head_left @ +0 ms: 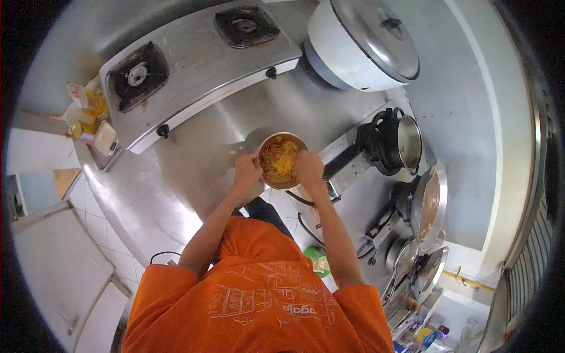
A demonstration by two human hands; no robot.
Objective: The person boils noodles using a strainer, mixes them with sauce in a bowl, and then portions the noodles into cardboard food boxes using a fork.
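A round metal bowl (pixel 264 182) sits in front of me at the counter's front edge, with yellow-orange stringy food (pixel 281 159) inside. At its left rim, my left hand (pixel 248 168) pinches the edge between thumb and fingers. My right hand (pixel 310 170) is curled over the right side of the bowl and covers part of the food. Its fingers are turned away from view, so whether they grip the rim or a utensil cannot be seen. Whether the bowl rests on the counter or is held up is unclear.
Behind the bowl is a two-burner gas stove (pixel 194 66) on the steel counter (pixel 190 159). A large lidded white pot (pixel 353 48) stands at the back right. On the right are a black-handled pot (pixel 382 141) and several pans (pixel 430 207). Bottles and packets (pixel 90 106) crowd the left corner.
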